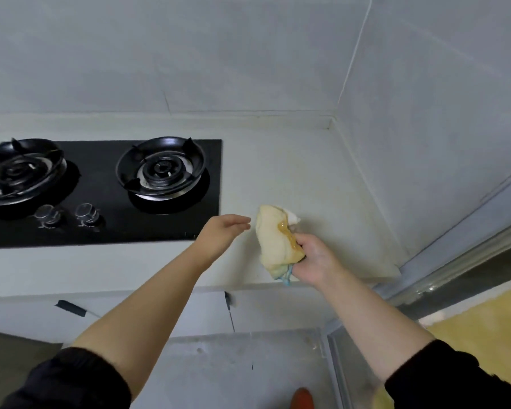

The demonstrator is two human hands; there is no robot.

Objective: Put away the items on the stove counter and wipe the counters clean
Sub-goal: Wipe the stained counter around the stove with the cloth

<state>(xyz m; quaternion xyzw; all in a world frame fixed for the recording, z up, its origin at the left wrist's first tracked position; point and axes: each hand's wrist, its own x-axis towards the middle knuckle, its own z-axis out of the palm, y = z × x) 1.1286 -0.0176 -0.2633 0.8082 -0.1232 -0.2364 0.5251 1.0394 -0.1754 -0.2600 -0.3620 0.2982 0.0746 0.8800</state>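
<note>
Grey tiled walls [219, 54] meet in a corner at the far right, above a pale stone countertop [307, 172] that runs from left to right. Set into the counter at the left is a black glass gas hob [109, 234] with two round burners, one at the far left [18, 172] and one nearer the middle [161, 169]. Two metal knobs [46, 215] sit side by side along the hob's near edge. To the right of the hob, the right hand [314, 258] grips a bunched cream-yellow cloth [273, 240], fingers curled round its lower part. The cloth shows an amber streak along one fold and a blue corner hanging at the near end. Whether it touches the counter cannot be told. The left hand [223, 231] is just left of the cloth, fingers straight and together, holding nothing. Both forearms are bare, with dark sleeves [71, 382] pushed up. Below the counter edge, a pale cabinet front carries a black handle [71, 308]. A metal door frame [469, 240] slants along the right.
</note>
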